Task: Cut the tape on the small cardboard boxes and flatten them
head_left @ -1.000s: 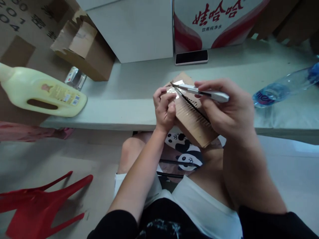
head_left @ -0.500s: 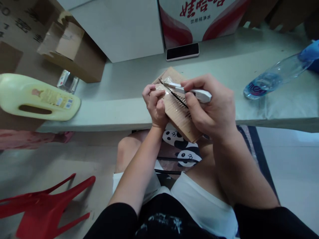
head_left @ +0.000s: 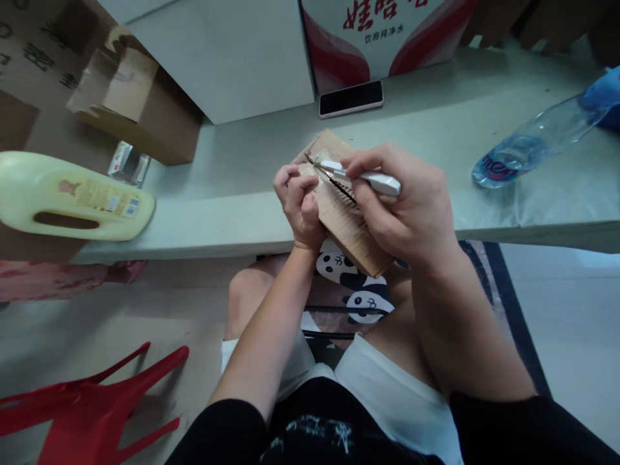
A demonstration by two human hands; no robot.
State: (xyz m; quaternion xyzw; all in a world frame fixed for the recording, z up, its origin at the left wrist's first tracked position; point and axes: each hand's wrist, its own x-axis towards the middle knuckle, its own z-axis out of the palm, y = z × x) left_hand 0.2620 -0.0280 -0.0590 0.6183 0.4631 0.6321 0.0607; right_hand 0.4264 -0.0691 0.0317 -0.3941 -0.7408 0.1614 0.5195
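Observation:
A small brown cardboard box (head_left: 346, 223) tilts over the table's front edge and above my lap. My left hand (head_left: 301, 203) is closed around its left side, fingertips curled onto the top face. In my right hand (head_left: 404, 200) is a white utility knife (head_left: 380, 181), its tip at the upper part of the box, beside clear tape. A dark slit or line runs lengthwise across the box's top face from near the blade. My right fingers hide part of the box's right side.
Behind the box, a phone (head_left: 351, 99) lies before a red-and-white carton (head_left: 387, 39). A plastic water bottle (head_left: 533, 139) lies on the right. To the left are a yellow jug (head_left: 72, 197) and an open cardboard box (head_left: 145, 103). A red stool (head_left: 92, 407) stands on the floor.
My right hand and the utility knife have shifted slightly left and up along the box. My left hand keeps its grip. The whole view has tilted slightly.

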